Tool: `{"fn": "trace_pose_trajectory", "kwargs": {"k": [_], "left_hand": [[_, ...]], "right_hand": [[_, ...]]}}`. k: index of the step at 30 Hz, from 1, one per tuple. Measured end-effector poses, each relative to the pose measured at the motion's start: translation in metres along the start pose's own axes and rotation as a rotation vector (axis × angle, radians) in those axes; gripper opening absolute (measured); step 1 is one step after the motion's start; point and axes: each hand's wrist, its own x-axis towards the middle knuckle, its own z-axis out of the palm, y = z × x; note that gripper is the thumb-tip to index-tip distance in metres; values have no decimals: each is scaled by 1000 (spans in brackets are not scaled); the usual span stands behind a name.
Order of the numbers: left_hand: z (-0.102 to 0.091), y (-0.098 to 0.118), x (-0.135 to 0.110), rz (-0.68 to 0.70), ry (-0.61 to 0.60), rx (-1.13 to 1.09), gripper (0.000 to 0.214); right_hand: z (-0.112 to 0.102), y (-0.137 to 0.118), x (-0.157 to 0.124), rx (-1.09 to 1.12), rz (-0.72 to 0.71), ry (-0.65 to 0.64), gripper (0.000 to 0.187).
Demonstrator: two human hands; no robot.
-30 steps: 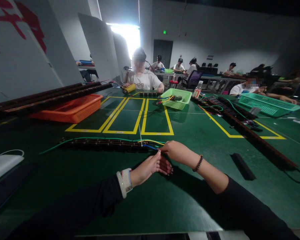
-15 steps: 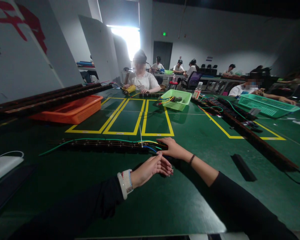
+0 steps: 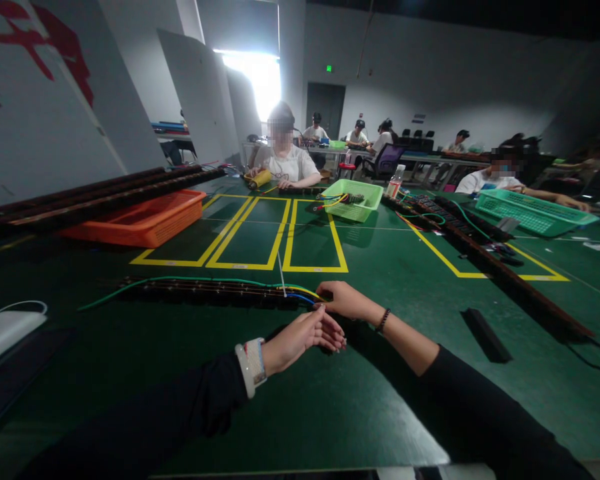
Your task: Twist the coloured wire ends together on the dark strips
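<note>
A dark slatted strip (image 3: 215,291) lies lengthwise across the table in front of me, with a green wire (image 3: 165,279) along its top. Yellow and blue wires (image 3: 303,292) leave its right end and run to my hands. A white cable tie (image 3: 281,275) stands up around the wires near that end. My right hand (image 3: 347,300) is closed on the wires from above, its fingertips bent down. Just below, my left hand (image 3: 307,337) pinches at the blue wire with thumb and forefinger, the other fingers loosely curled. The wire tips are hidden between the hands.
An orange basket (image 3: 155,233) sits left under long dark strips (image 3: 105,193). A light green basket (image 3: 355,212) holds wired parts. At right are a teal basket (image 3: 535,223), a long strip (image 3: 525,287) and a black block (image 3: 486,335). Co-workers sit beyond.
My right hand's raised fingers have drawn in and closed down on the wires. The cable tie leans slightly differently; my left hand has hardly moved.
</note>
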Motion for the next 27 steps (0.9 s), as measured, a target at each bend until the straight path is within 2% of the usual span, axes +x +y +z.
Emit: {"fn": "trace_pose_trajectory", "kwargs": {"k": [4, 10, 13, 18, 20, 23, 27], "left_hand": [[-1, -1, 0, 4, -5, -10, 50], [-1, 0, 0, -21, 28, -52, 47], [0, 2, 1, -36, 57, -123, 41], [-5, -2, 4, -38, 83, -301, 39], [-7, -4, 5, -40, 122, -347, 39], [-8, -4, 6, -48, 133, -366, 39], [-7, -1, 6, -51, 117, -368, 43]], "right_hand": [[-1, -3, 0, 61, 10, -21, 22], [-1, -3, -1, 325, 21, -116, 24], [-2, -10, -4, 215, 42, -81, 19], [-3, -31, -10, -132, 22, 78, 17], [-2, -34, -10, -169, 29, 92, 17], [-1, -27, -8, 19, 35, -9, 19], [3, -8, -3, 287, 98, -178, 37]]}}
